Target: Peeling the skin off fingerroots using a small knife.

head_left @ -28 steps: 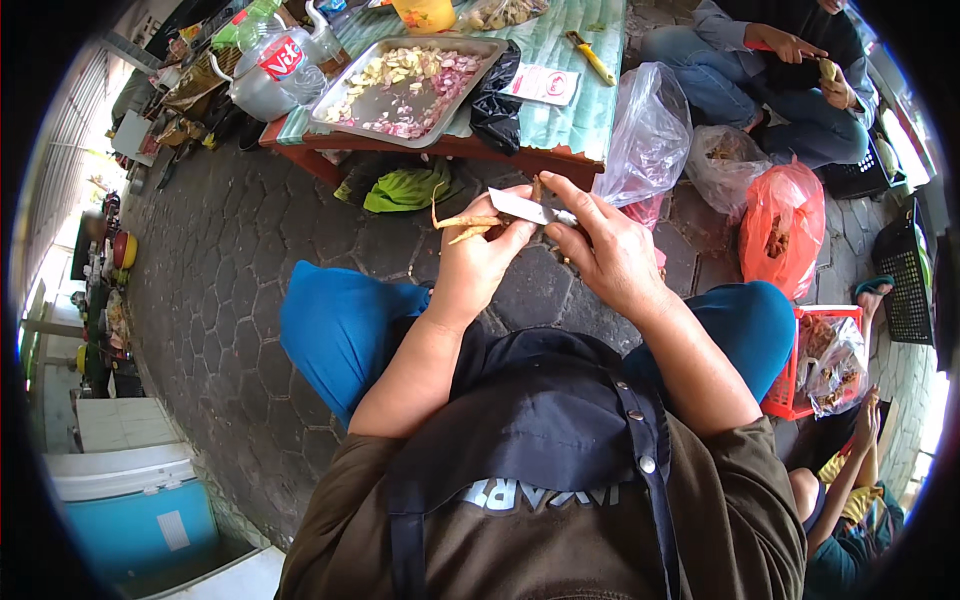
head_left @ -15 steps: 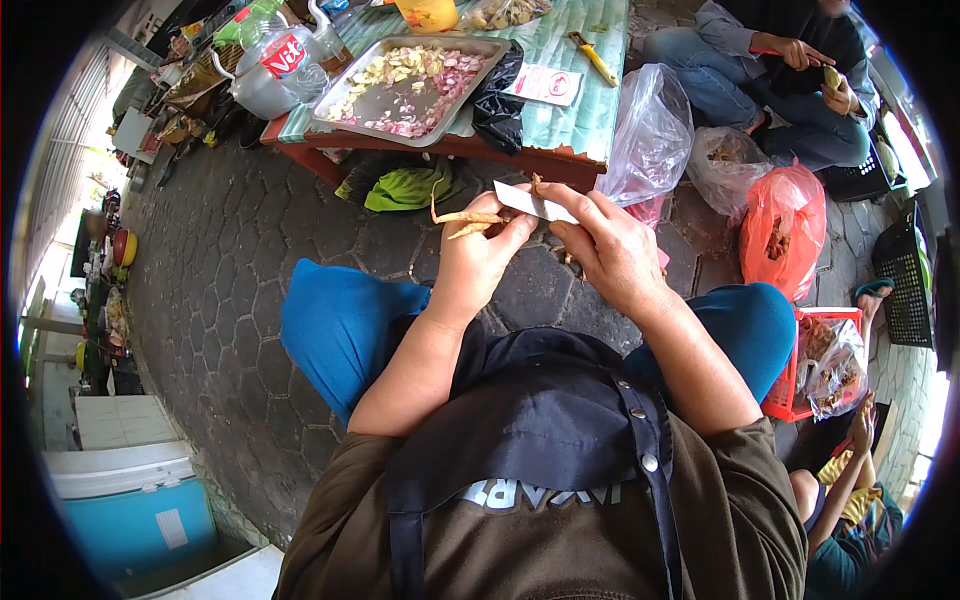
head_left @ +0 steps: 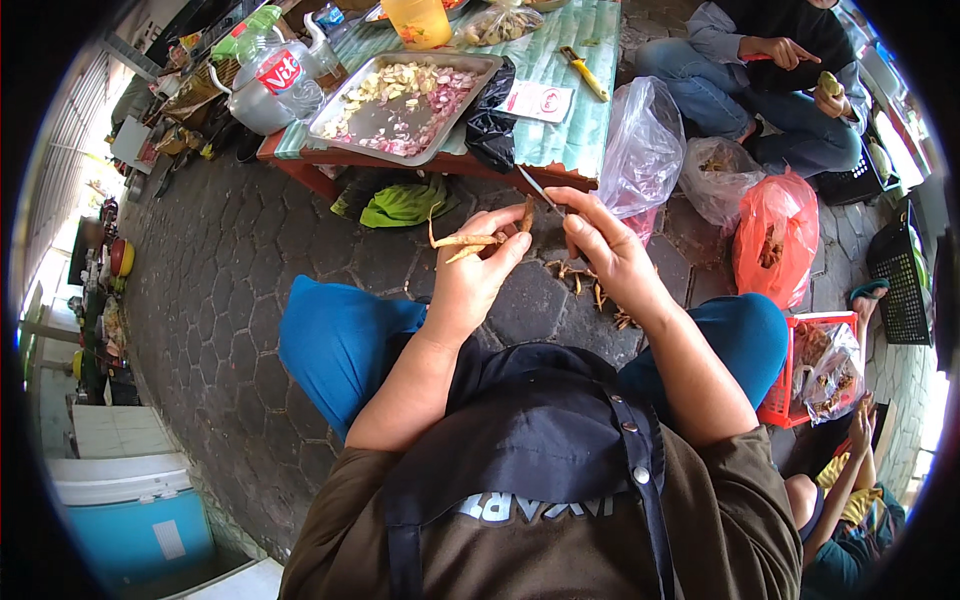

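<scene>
My left hand [head_left: 475, 270] is closed around a tan, knobbly root [head_left: 467, 241] with long finger-like branches. One thin branch sticks out to the left, and a browner part [head_left: 528, 212] rises above my fingertips. In my right hand [head_left: 615, 255] is a small knife [head_left: 541, 189], its handle mostly hidden by the fingers. Its narrow blade slants up and left, edge-on, close to the brown part but apparently apart from it. Below my right hand, similar thin brown root pieces [head_left: 600, 295] lie scattered on the dark paving.
Ahead, a low table [head_left: 560, 145] bears a metal tray [head_left: 340, 130] of chopped pale and reddish pieces, and a yellow-handled tool [head_left: 585, 74]. On the right are plastic bags [head_left: 645, 150], a red bag [head_left: 775, 240], a red crate [head_left: 775, 400] and a seated person [head_left: 770, 90].
The knife blade has swung from lying flat across the root to pointing up and left. My right hand has drawn slightly away to the right, uncovering root pieces on the ground.
</scene>
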A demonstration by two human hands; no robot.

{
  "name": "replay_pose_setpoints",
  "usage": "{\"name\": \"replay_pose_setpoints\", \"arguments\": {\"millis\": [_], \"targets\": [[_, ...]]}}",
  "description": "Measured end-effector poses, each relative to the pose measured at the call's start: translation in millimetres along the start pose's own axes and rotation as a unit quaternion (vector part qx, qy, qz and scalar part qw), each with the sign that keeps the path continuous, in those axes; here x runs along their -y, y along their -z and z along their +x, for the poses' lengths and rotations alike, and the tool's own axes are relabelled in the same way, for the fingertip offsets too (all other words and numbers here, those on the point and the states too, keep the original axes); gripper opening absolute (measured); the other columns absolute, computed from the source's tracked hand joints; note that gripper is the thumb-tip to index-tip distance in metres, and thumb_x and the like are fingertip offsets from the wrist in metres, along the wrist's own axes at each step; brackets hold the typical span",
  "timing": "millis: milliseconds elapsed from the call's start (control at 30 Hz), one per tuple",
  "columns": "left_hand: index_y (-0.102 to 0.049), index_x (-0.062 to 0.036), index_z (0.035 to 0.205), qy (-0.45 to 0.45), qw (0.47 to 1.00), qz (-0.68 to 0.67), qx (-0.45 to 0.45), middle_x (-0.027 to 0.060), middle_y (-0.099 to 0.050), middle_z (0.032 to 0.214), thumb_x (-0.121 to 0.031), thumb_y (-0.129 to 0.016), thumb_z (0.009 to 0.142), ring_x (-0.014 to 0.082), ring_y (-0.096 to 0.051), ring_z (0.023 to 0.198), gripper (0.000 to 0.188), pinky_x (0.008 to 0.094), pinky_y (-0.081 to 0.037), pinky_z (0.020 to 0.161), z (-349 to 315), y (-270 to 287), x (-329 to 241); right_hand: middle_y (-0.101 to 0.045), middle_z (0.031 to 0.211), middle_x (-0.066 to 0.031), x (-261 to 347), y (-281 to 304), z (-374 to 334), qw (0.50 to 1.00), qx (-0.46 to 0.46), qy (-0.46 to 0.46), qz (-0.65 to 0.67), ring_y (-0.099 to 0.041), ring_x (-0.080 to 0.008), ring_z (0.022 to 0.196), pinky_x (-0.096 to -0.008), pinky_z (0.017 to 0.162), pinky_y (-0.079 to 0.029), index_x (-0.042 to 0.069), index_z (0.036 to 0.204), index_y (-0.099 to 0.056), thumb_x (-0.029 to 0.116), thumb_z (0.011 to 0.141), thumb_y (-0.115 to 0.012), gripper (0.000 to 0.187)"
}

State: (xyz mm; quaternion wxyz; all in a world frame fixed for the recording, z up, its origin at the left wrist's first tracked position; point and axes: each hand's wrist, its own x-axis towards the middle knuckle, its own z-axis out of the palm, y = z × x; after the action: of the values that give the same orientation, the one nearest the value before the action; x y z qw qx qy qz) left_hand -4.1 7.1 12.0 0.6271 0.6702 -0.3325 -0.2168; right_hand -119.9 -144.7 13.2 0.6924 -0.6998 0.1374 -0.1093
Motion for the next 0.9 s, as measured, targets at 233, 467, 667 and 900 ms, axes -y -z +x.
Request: {"name": "replay_pose_setpoints", "arguments": {"millis": [233, 467, 667, 900], "targets": [[-0.063, -0.0001, 0.111, -0.063, 0.998, -0.026, -0.009, 0.0032, -0.060, 0.092, -0.003, -0.064, 0.085, 0.0080, -0.055, 0.076, 0.026, 0.0222, -0.046, 0.070, 2, -4, 5, -0.063, 0.098, -0.0115, -2, -12, -6, 0.925, -0.104, 0.193, -0.311, -0.063, -0.0312, 0.088, -0.0398, 0.073, -0.050, 0.018, 0.131, -0.048, 0.026, 0.088, -0.060, 0.045], [-0.061, -0.0007, 0.115, 0.012, 0.998, 0.049, 0.028, 0.0025, -0.061, 0.090, -0.001, -0.062, 0.086, 0.0082, -0.056, 0.079, 0.028, 0.0236, -0.047, 0.072, -1, 2, 5, -0.064, 0.107, -0.0129, 3, -10, -5, 0.912, -0.088, 0.142, -0.374, -0.065, -0.0269, 0.089, -0.0343, 0.077, -0.051, 0.013, 0.128, -0.053, 0.016, 0.086, -0.064, 0.044], [-0.060, -0.0001, 0.116, -0.018, 0.999, -0.037, 0.005, 0.0021, -0.061, 0.091, 0.000, -0.060, 0.087, 0.0076, -0.055, 0.080, 0.029, 0.0233, -0.047, 0.072, -2, -6, 2, -0.059, 0.081, -0.0078, -3, -15, -4, 0.918, -0.121, 0.229, -0.302, -0.062, -0.0276, 0.074, -0.0380, 0.062, -0.050, 0.018, 0.125, -0.053, 0.023, 0.088, -0.061, 0.039], [-0.061, 0.0012, 0.108, 0.001, 0.998, 0.054, 0.021, 0.0010, -0.057, 0.082, -0.001, -0.063, 0.086, 0.0079, -0.053, 0.072, 0.023, 0.0234, -0.045, 0.066, -2, -1, 5, -0.059, 0.082, -0.0078, -4, -11, -2, 0.887, -0.130, 0.226, -0.381, -0.063, -0.0275, 0.076, -0.0372, 0.062, -0.050, 0.019, 0.124, -0.053, 0.024, 0.087, -0.061, 0.038]]}}
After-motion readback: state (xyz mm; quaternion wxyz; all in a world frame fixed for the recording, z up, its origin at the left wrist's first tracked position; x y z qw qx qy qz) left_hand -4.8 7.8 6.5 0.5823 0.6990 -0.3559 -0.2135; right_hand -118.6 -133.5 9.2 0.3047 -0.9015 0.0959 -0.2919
